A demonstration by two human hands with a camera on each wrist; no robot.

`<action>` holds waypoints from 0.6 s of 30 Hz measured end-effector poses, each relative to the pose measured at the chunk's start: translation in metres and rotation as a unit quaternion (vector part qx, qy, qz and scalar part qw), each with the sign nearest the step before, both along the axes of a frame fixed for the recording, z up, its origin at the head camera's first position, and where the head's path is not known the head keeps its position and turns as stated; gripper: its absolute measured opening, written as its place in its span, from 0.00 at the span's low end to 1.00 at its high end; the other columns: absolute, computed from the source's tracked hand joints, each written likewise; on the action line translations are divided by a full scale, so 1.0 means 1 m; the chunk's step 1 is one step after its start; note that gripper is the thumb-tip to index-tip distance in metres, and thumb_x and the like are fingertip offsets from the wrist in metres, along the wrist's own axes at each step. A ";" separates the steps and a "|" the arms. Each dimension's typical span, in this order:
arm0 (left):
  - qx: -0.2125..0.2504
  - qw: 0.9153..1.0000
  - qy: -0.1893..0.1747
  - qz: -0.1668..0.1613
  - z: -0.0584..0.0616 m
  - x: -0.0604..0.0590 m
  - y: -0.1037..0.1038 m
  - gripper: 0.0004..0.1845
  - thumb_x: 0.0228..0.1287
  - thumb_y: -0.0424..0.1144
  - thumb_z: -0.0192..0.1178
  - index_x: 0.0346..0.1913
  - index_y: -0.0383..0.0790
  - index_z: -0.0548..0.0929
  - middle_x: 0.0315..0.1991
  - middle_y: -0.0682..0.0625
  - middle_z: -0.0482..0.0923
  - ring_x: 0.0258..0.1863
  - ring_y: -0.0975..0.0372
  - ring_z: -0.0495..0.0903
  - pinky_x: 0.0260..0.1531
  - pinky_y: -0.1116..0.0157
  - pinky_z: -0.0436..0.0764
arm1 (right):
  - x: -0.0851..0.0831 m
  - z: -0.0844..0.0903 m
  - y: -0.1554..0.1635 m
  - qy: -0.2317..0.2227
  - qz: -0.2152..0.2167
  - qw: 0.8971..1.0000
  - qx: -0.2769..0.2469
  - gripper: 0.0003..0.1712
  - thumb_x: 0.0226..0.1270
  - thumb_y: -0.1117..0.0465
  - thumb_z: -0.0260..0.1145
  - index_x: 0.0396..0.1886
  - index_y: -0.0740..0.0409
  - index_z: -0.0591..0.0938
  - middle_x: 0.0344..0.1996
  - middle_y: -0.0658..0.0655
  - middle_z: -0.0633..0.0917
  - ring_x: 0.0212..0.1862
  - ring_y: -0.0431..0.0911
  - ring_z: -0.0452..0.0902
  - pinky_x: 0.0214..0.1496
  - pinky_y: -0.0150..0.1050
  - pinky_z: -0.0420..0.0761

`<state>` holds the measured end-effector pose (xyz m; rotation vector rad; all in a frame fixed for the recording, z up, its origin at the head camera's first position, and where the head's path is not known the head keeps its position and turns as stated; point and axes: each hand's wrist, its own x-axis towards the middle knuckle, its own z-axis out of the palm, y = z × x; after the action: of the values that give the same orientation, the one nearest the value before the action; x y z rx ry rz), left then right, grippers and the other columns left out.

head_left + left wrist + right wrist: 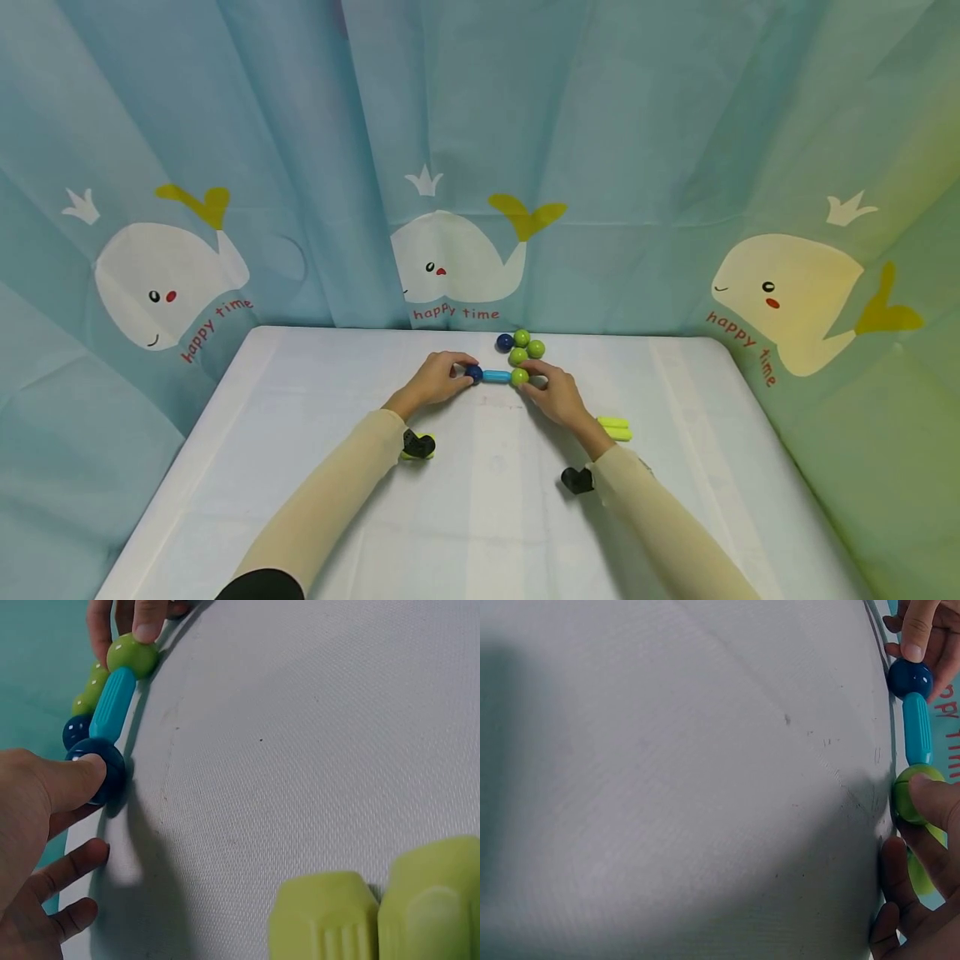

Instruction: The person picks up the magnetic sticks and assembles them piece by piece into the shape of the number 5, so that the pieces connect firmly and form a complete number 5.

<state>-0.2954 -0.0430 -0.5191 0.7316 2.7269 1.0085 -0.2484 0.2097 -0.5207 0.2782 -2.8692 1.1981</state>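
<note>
A light blue rod (497, 377) lies between a dark blue ball (109, 774) at its left end and a green ball (520, 377) at its right end. My left hand (437, 379) pinches the dark blue ball between thumb and fingers; its other fingers are spread in the left wrist view. With thumb and fingertips, my right hand (557, 393) grips the green ball. In both wrist views the rod meets the two balls in one straight line. Just behind this piece sit several loose balls, green (536, 349) and dark blue (505, 342).
Yellow-green rods (615, 429) lie beside the right wrist. More yellow-green rods (324, 919) lie near the left wrist, partly covered by the black wrist strap in the head view. The white table (495, 517) ends at a blue whale-print curtain (637, 167).
</note>
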 end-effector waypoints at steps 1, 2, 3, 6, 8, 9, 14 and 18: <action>-0.001 1.000 -0.001 0.001 0.000 0.000 0.000 0.18 0.66 0.39 0.64 0.58 0.46 0.81 0.50 0.53 0.82 0.36 0.61 0.72 0.40 0.63 0.71 | 0.000 0.000 0.000 -0.001 -0.001 1.000 -0.001 0.22 0.66 0.62 0.68 0.59 0.56 0.79 0.54 0.59 0.83 0.57 0.53 0.77 0.54 0.50 0.78; -0.002 1.000 -0.001 0.001 0.000 0.000 0.000 0.18 0.66 0.39 0.64 0.58 0.46 0.81 0.50 0.53 0.82 0.36 0.61 0.72 0.40 0.63 0.71 | 0.000 0.000 0.000 -0.001 -0.002 1.000 -0.001 0.22 0.66 0.61 0.68 0.59 0.55 0.79 0.54 0.59 0.83 0.57 0.53 0.77 0.54 0.50 0.78; -0.002 1.000 -0.002 0.001 0.000 0.000 0.000 0.18 0.66 0.39 0.64 0.58 0.46 0.82 0.50 0.53 0.82 0.36 0.61 0.72 0.40 0.63 0.71 | 0.000 0.000 0.000 -0.001 -0.002 1.000 0.000 0.22 0.66 0.62 0.68 0.59 0.55 0.79 0.54 0.59 0.83 0.57 0.53 0.77 0.54 0.50 0.78; -0.001 1.000 -0.004 0.002 0.000 -0.001 0.001 0.17 0.66 0.40 0.64 0.58 0.46 0.82 0.50 0.53 0.82 0.36 0.61 0.72 0.40 0.63 0.71 | 0.000 0.000 0.000 0.001 0.000 1.000 0.004 0.22 0.66 0.61 0.68 0.59 0.55 0.79 0.54 0.59 0.83 0.57 0.53 0.77 0.55 0.51 0.77; -0.003 1.000 -0.005 0.002 0.001 -0.001 0.001 0.17 0.66 0.40 0.64 0.58 0.46 0.82 0.51 0.52 0.82 0.36 0.60 0.73 0.40 0.63 0.71 | 0.000 -0.001 0.001 0.002 0.001 1.000 0.006 0.22 0.66 0.61 0.68 0.60 0.55 0.79 0.54 0.59 0.83 0.57 0.54 0.77 0.55 0.51 0.77; -0.004 1.000 -0.006 0.001 0.001 -0.001 0.001 0.17 0.66 0.40 0.64 0.58 0.46 0.81 0.51 0.52 0.82 0.36 0.60 0.73 0.41 0.63 0.71 | -0.001 -0.001 0.001 0.002 0.001 1.000 0.008 0.22 0.66 0.61 0.68 0.60 0.55 0.79 0.54 0.59 0.83 0.57 0.54 0.77 0.55 0.51 0.77; -0.013 1.000 -0.005 -0.004 0.003 -0.001 0.001 0.18 0.67 0.40 0.63 0.59 0.46 0.81 0.52 0.52 0.82 0.38 0.59 0.74 0.41 0.63 0.72 | -0.001 0.000 0.002 0.004 0.004 1.000 0.010 0.22 0.66 0.61 0.68 0.60 0.56 0.79 0.54 0.59 0.83 0.57 0.53 0.77 0.54 0.50 0.78; -0.011 1.000 -0.006 -0.009 0.004 -0.001 0.001 0.18 0.67 0.39 0.63 0.59 0.44 0.81 0.52 0.51 0.82 0.37 0.59 0.74 0.41 0.63 0.72 | -0.001 0.000 0.002 0.004 0.008 1.000 0.010 0.23 0.66 0.61 0.68 0.60 0.57 0.78 0.54 0.59 0.83 0.57 0.53 0.77 0.54 0.50 0.78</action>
<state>-0.2962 -0.0421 -0.5151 0.7435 2.7126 0.9738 -0.2498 0.2118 -0.5208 0.3051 -2.8791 1.1670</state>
